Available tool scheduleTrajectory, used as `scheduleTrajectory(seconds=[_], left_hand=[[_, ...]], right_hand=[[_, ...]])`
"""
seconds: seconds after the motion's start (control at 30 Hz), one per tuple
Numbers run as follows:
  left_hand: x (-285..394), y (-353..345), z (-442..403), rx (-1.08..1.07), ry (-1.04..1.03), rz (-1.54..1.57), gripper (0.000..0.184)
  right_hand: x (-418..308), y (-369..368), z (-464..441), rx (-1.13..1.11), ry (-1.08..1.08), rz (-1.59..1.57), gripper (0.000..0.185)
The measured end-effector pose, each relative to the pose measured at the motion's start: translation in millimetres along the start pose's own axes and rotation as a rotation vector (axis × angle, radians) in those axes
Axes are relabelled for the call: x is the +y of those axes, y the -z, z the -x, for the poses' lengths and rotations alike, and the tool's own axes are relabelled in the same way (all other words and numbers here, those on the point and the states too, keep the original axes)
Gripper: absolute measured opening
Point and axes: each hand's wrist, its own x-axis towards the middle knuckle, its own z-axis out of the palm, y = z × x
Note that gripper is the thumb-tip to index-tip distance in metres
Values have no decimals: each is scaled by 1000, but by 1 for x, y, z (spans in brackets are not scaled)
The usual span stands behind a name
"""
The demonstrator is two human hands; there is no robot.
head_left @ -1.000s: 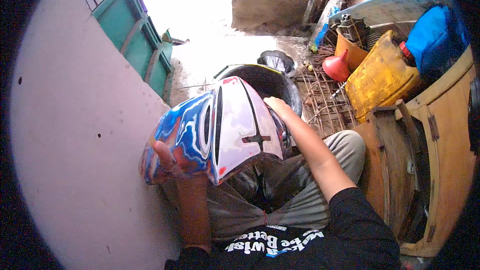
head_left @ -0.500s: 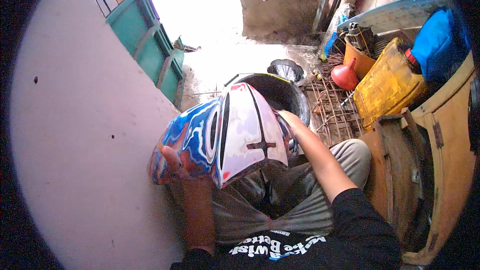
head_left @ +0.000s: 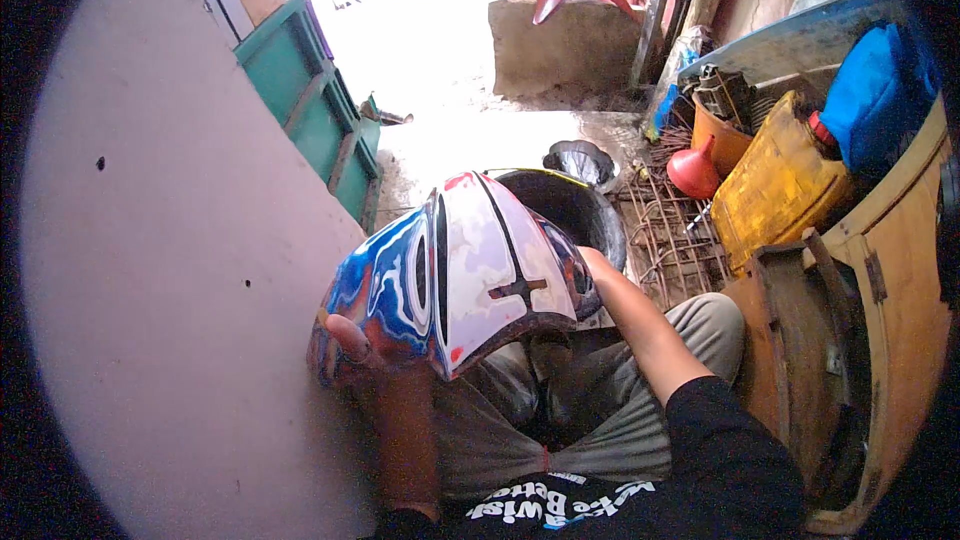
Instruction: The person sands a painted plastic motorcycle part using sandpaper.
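A motorcycle helmet (head_left: 495, 260) with bare, rubbed-looking paint sits above my lap, its side patterned in blue, white and rust-brown swirls. The white panel on it has red patches, a dark slit and a dark cross-shaped mark. My left hand (head_left: 352, 345) grips the lower left edge, thumb on the outer face and the other fingers hidden underneath. On the opposite side, my right hand (head_left: 592, 265) reaches behind the helmet, its fingers out of sight. Just beyond stands a black bucket (head_left: 603, 220), partly covered by the helmet.
A pale wall (head_left: 180, 240) runs close along my left, with a green panel (head_left: 300, 90) beyond it. To the right are a rusty metal grid (head_left: 675, 230), a red funnel (head_left: 695, 170), a yellow jerrycan (head_left: 780, 175) and a wooden piece of furniture (head_left: 900, 280). A black basin (head_left: 580, 160) lies behind the bucket.
The whole view has shifted slightly, so the surroundings sit lower in the picture. Both hands stay at the same sides of the helmet, which has barely moved.
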Motion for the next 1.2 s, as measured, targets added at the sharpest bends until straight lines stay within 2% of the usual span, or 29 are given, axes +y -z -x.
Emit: scheduleTrajectory(seconds=[0.03,0.1,0.13,0.2,0.27,0.3,0.33,0.37,0.4,0.43,0.47,0.5,0.57,0.6,0.67,0.77,0.87,1.0,1.03,1.13,1.2], left_hand=[[-1,1,1,3,-2,-8,111],[0,2,5,13,10,-17,111],[0,2,6,13,21,-22,111],[-1,2,9,15,43,-34,111],[-4,2,11,20,69,-44,111],[-6,0,11,20,87,-55,111],[-8,-3,9,18,105,-71,111],[-11,-6,8,13,126,-89,111],[-13,-10,8,13,145,-115,111],[-14,-16,6,10,161,-140,111],[-14,-22,5,-1,177,-167,111],[-16,-28,4,-15,189,-193,111],[-18,-44,-1,-57,201,-271,111],[-23,-42,-2,-63,219,-245,111],[-35,-36,-3,-89,261,-177,111],[-52,-29,-4,-120,324,-135,111],[-68,-27,-3,-199,319,-102,103],[-94,14,-4,-124,441,133,102],[-91,0,-3,-69,387,-9,100],[-103,11,1,-106,376,-96,91],[-115,31,3,-114,467,-172,86]], right_hand=[[29,-12,-32,-23,-26,2,48],[3,-5,-28,-115,-116,32,45],[-34,9,-11,-182,-172,60,42],[-39,7,-10,-306,-182,29,40],[8,-9,-71,-129,-25,272,44],[-15,6,-62,71,27,530,47],[-28,19,-67,123,167,397,39],[-55,38,-63,64,215,238,37],[-81,52,-56,129,399,217,35],[-116,72,-51,27,277,146,35],[-143,85,-51,39,286,138,35],[-165,89,-42,162,391,50,37],[-245,106,20,122,451,38,33],[-264,106,39,183,611,64,32],[-289,95,77,292,820,155,26],[-302,77,134,204,889,149,20],[-293,61,160,113,941,368,31],[-276,52,172,70,951,396,59],[-274,52,172,66,945,400,61],[-264,50,164,32,918,387,65],[-253,45,152,-25,881,346,65]])
